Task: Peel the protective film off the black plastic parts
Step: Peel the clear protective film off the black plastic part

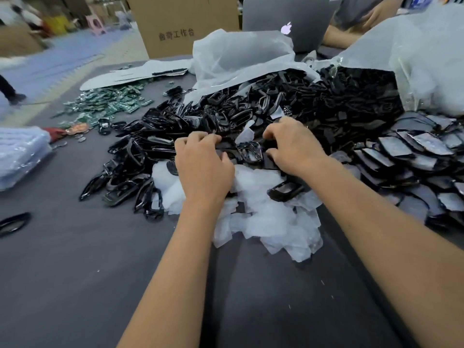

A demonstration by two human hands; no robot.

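A big heap of glossy black plastic parts (226, 114) spreads across the middle of the dark table (75, 272). My left hand (202, 167) and my right hand (293, 146) rest on the heap's near edge, fingers curled down. Between them lies a black frame-shaped part (249, 151), and both hands seem to touch it. A scrap of whitish film (244, 135) sticks up just behind it. A pile of peeled white film pieces (271, 222) lies under and in front of my wrists. What my fingertips pinch is hidden.
Flat black parts with film on them (414, 151) are stacked at the right. Green circuit boards (110, 104) lie at the far left. White plastic bags (241, 56), a cardboard box (183, 23) and a laptop (286, 21) stand behind. Another person's arm (336, 38) rests at the back right.
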